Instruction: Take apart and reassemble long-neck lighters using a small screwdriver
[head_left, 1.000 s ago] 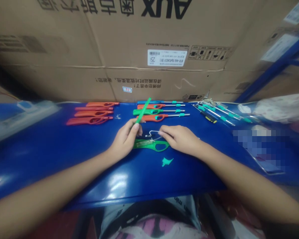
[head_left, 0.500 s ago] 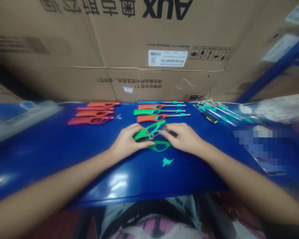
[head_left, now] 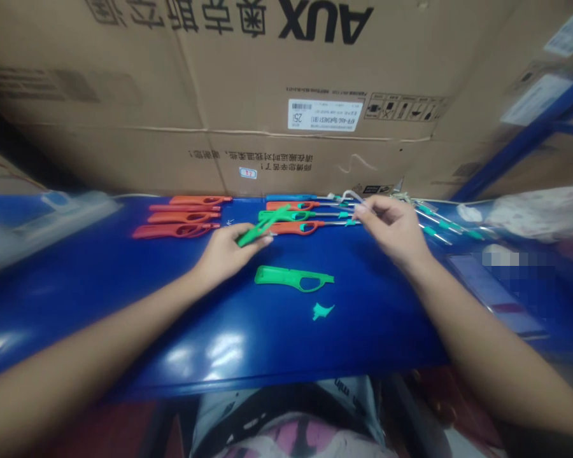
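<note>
My left hand (head_left: 229,251) is closed around one green lighter casing half (head_left: 266,222), tilted up to the right above the table. My right hand (head_left: 396,229) is raised to the right, its thumb and fingers pinching a thin, pale, curved tube or wire (head_left: 349,193); the rest of that piece is hidden by the fingers. Below and between my hands, another green casing half (head_left: 289,278) with a trigger loop lies flat. Nearer to me rests a small teal trigger piece (head_left: 322,311).
Long-necked lighters (head_left: 298,227) lie in a row behind my hands. Several red and orange lighter handles (head_left: 176,230) are at left. Metal rods with teal pieces (head_left: 444,222) lie at back right. A large cardboard box (head_left: 248,83) stands behind the blue table (head_left: 363,337).
My hands have moved apart. The right has gone up and right with the pale piece, the left slightly left with its casing half. The lower casing half now shows fully on the table.
</note>
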Motion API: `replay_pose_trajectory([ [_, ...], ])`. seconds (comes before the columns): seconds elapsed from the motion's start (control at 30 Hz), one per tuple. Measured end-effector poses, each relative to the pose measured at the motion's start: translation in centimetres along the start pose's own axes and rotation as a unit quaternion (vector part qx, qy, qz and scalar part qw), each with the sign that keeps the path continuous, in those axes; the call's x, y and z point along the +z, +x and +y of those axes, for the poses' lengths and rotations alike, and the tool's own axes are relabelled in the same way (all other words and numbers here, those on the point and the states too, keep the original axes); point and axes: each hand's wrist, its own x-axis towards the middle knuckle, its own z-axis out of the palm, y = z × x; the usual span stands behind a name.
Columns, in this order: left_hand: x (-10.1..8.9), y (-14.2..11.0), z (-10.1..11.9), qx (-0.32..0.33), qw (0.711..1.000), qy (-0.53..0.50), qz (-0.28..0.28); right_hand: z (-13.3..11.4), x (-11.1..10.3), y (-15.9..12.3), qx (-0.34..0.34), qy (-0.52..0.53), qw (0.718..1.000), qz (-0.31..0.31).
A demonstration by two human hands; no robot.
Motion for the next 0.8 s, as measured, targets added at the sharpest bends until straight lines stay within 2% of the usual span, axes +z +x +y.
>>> replay_pose_trajectory([
  [0.07,0.1,-0.1,0.5,-0.066,0.994,-0.081,0.005,-0.5,-0.2,0.0,-0.017,0.049,0.999,-0.009],
  [0.13,0.7,-0.6,1.6,-0.085,0.984,-0.155,-0.019,-1.2,0.4,-0.6,-0.068,0.072,0.991,-0.092],
  [0.23,1.7,-2.1,3.4,-0.060,0.973,-0.217,-0.053,-2.1,2.3,-2.0,-0.126,0.085,0.958,-0.245],
  [0.33,2.5,-3.2,4.2,0.012,0.977,-0.200,-0.065,-2.6,3.8,-3.2,-0.112,0.110,0.923,-0.351],
  [0.43,2.6,-3.4,4.1,0.062,0.982,-0.164,-0.066,-2.7,3.7,-3.4,-0.093,0.111,0.919,-0.367],
  [0.53,1.9,-2.9,3.6,0.075,0.993,-0.080,-0.048,-2.6,2.6,-3.0,-0.119,0.048,0.914,-0.385],
  [0.63,1.0,-2.3,2.9,0.104,0.993,0.036,-0.043,-2.7,1.8,-2.9,-0.164,-0.050,0.883,-0.437],
  [0.7,0.6,-2.0,2.4,0.118,0.986,0.087,-0.077,-2.9,2.0,-3.4,-0.193,-0.120,0.858,-0.461],
  [0.8,0.3,-1.8,1.7,0.125,0.975,0.121,-0.136,-2.8,3.5,-4.7,-0.266,-0.247,0.822,-0.440],
])
